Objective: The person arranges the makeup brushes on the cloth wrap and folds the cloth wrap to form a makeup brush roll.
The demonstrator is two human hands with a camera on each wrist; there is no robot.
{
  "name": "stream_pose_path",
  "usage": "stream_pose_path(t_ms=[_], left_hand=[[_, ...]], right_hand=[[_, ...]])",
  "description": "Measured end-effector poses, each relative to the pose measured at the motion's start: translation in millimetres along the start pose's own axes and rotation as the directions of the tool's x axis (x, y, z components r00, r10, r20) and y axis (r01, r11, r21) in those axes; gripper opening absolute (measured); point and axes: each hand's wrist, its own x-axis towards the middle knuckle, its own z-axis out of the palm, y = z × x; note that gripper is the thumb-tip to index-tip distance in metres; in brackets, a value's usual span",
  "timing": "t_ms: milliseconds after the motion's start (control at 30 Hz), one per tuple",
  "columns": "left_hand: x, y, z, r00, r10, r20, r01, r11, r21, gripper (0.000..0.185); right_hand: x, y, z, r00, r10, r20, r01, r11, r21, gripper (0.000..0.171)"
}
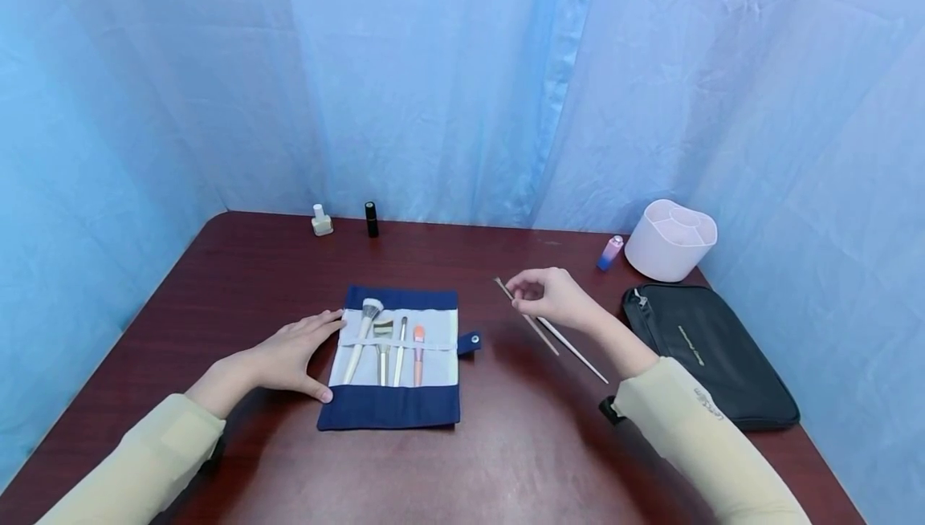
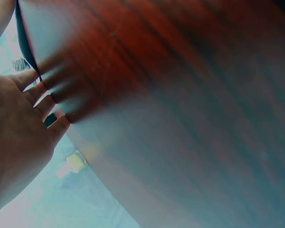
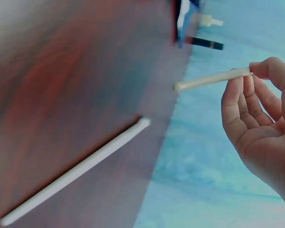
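Left hand (image 1: 289,355) flat on brush roll (image 1: 393,409); right hand (image 1: 552,298) pinches brush (image 1: 526,319).

Slim cream-handled brush (image 1: 522,310), pinched in the right hand (image 1: 555,298) and raised off the table, tilts with its tip up toward the far left and its handle running down to the near right. A second thin white brush (image 1: 578,344) lies flat on the wood just beside it, diagonal as well. The navy brush roll (image 1: 393,409) lies unrolled, four brushes (image 1: 386,342) tucked upright in its white pocket, left hand (image 1: 292,352) resting on its left edge.
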Motion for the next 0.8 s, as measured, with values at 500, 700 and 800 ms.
stream_pose_path(t_ms=[500, 700, 800], left_hand=[[1.5, -0.4, -1.2, 1.0, -0.01, 0.017, 0.01, 1.0, 0.001, 0.114], [1.6, -1.0, 0.0, 1.0, -0.011, 0.014, 0.011, 1.0, -0.001, 0.114], [2.2, -0.9, 1.2, 1.0, -0.007, 0.011, 0.007, 1.0, 0.001, 0.114]], right_hand=[[42, -44, 3, 0.999, -0.003, -0.053, 0.016, 0.97, 0.243, 0.028], [59, -51, 17, 0.996, 0.009, -0.088, 0.022, 0.942, 0.336, 0.028], [68, -51, 28, 0.996, 0.012, -0.089, 0.022, 0.927, 0.375, 0.029]])
